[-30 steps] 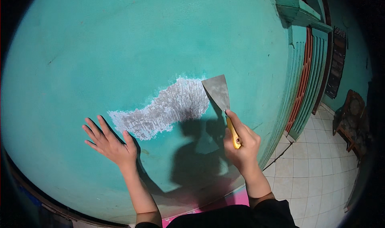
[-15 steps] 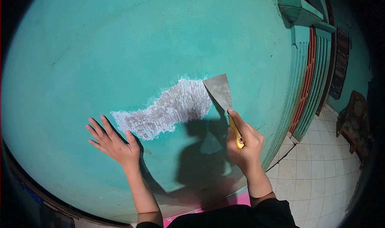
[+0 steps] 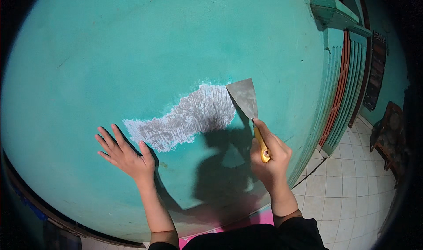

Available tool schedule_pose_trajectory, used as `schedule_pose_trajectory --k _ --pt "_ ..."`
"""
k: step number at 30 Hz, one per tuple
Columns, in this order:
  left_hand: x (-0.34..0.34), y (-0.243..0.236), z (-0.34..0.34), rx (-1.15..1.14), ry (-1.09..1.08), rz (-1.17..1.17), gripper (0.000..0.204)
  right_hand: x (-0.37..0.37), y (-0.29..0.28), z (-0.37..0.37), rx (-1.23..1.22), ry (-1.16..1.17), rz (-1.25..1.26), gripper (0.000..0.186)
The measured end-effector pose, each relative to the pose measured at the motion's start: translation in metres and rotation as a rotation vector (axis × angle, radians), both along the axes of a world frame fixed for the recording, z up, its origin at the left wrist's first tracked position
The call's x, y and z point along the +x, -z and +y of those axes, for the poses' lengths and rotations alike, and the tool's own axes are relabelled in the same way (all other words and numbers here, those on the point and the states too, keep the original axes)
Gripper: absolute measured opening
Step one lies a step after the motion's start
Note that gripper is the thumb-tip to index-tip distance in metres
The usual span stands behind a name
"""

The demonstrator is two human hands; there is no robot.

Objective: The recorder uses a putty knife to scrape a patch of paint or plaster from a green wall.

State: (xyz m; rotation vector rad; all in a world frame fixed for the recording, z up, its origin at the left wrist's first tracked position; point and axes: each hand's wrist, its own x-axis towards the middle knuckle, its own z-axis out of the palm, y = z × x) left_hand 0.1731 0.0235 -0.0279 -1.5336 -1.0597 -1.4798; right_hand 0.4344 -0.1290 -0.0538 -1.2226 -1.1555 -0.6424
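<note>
A turquoise painted wall [image 3: 145,52] fills most of the view. Across its middle runs a bare grey-white scraped patch [image 3: 185,115] with ragged edges. My right hand [image 3: 271,155] is closed round the yellow handle of a paint scraper [image 3: 245,96]. The scraper's wide metal blade points up, and its left corner lies by the upper right end of the patch. Fingers spread, my left hand [image 3: 125,155] rests against the wall just beyond the patch's lower left end and holds nothing. Shadows of my arms and body fall on the wall below the patch.
At the right the wall ends at a green fluted pillar [image 3: 352,87] with reddish-brown strips and a ledge above. Pale floor tiles [image 3: 348,184] lie beyond it, with a dark carved chair [image 3: 390,140] standing on them. Something pink [image 3: 264,217] shows near the wall's foot.
The whole view has shifted slightly. My right hand and the scraper stay at the patch's upper right edge, and my left hand keeps its place on the wall.
</note>
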Motion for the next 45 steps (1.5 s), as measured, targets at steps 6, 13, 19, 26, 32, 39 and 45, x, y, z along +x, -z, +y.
schedule_pose_trajectory --k 6,13,19,26,32,39,45 --pt "0.000 -0.001 -0.002 0.004 0.019 0.012 0.069 -0.003 0.001 -0.003 -0.004 0.013 0.001 0.051" --pt "-0.002 -0.003 -0.007 0.007 0.012 0.013 0.069 -0.004 0.000 -0.008 0.007 -0.013 0.033 0.052" --pt "-0.006 -0.002 -0.008 0.015 0.007 0.015 0.070 -0.008 -0.002 -0.010 -0.027 0.017 0.007 0.051" --pt "-0.005 -0.001 -0.006 0.007 0.011 0.017 0.070 -0.009 -0.005 0.001 -0.011 -0.003 0.043 0.052" --pt "-0.007 -0.003 -0.003 0.013 0.013 0.024 0.070 -0.010 0.000 0.000 -0.002 0.045 0.022 0.053" --pt "-0.007 -0.001 -0.001 0.007 0.014 0.026 0.069 -0.010 -0.005 -0.006 -0.033 0.031 0.014 0.051" --pt "-0.004 0.001 0.001 0.022 0.009 0.007 0.069 -0.008 -0.003 -0.005 -0.017 0.019 0.020 0.051"
